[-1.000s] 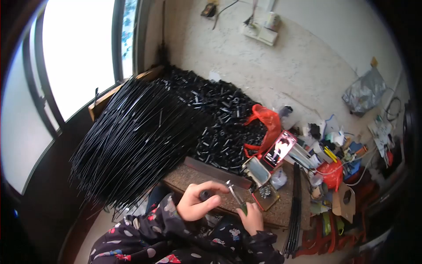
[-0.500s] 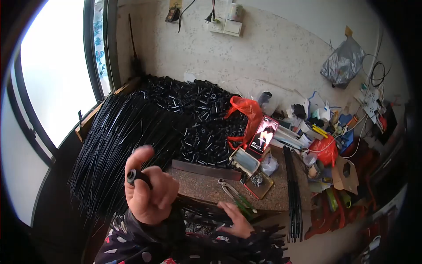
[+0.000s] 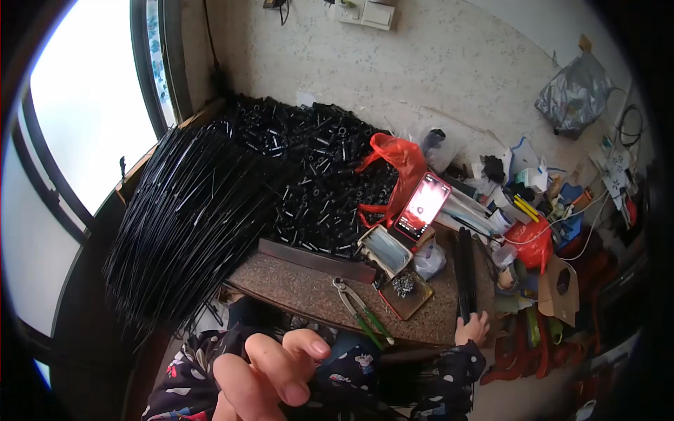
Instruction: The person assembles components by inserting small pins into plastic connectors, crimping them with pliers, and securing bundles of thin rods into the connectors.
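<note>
My left hand (image 3: 270,375) is raised close to the camera at the bottom, its fingers curled. Whatever lies inside the curl is hidden. At the table's front right edge, my right hand (image 3: 474,330) has its fingers round the near end of a bundle of thin black rods (image 3: 466,270). Between the hands, green-handled pincers (image 3: 361,312) lie on the speckled tabletop (image 3: 281,281). Right of them is a shallow tray (image 3: 411,302) with small metal pieces (image 3: 403,285) in it.
A big sheaf of thin black rods (image 3: 189,217) fans out at left. Behind a dark metal strip (image 3: 316,261) is a heap of short black tubes (image 3: 316,182). A lit phone (image 3: 423,207) leans near a red bag (image 3: 400,158); clutter and a cardboard box (image 3: 559,291) stand right.
My right hand has moved right, from my lap to the rod bundle. My left hand has dropped lower; the short black tube seen in it no longer shows. The view has shifted downward.
</note>
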Demonstrator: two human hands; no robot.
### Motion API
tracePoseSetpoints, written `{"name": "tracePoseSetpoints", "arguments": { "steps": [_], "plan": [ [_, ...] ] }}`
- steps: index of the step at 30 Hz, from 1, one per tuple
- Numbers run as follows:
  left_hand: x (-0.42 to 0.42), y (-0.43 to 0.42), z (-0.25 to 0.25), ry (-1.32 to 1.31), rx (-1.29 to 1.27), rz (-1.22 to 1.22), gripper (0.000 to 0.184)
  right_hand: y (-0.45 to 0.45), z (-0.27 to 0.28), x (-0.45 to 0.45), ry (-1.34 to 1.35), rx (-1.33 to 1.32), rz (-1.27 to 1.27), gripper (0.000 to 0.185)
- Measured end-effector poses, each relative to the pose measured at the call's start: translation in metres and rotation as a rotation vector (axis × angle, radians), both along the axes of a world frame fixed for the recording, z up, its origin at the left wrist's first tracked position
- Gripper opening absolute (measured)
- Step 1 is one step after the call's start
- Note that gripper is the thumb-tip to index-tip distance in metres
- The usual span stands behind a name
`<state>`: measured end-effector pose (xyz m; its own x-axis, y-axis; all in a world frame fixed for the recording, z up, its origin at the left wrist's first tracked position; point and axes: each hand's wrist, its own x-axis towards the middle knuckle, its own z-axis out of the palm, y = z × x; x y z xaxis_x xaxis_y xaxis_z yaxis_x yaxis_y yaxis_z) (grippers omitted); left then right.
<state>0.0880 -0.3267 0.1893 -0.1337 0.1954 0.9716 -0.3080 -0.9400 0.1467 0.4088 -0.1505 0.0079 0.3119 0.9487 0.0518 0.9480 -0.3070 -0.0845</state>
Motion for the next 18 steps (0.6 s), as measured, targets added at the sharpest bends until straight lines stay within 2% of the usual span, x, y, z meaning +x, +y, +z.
{"name": "tracePoseSetpoints", "arguments": {
  "steps": [2,6,10,16,18],
  "plan": [
    [0.007,0.004,0.0,0.007,-0.015,0.024,0.016,0.007,-0.02,0.0,-0.049,-0.052,-0.019,0.049],
    [0.025,0.009,0.003,-0.047,-0.052,0.086,0.016,0.015,-0.024,-0.002,0.004,-0.145,-0.046,0.056],
    [0.056,0.003,0.007,-0.284,-0.143,0.124,0.014,0.016,-0.032,0.0,-0.062,-0.13,-0.037,0.055],
    [0.047,-0.017,0.011,-0.11,-0.056,0.089,0.018,0.014,-0.027,-0.004,-0.115,-0.127,-0.02,0.055],
    [0.01,-0.016,0.012,0.21,-0.166,0.122,0.015,0.017,-0.027,-0.004,-0.093,-0.154,-0.054,0.055]
  ]
}}
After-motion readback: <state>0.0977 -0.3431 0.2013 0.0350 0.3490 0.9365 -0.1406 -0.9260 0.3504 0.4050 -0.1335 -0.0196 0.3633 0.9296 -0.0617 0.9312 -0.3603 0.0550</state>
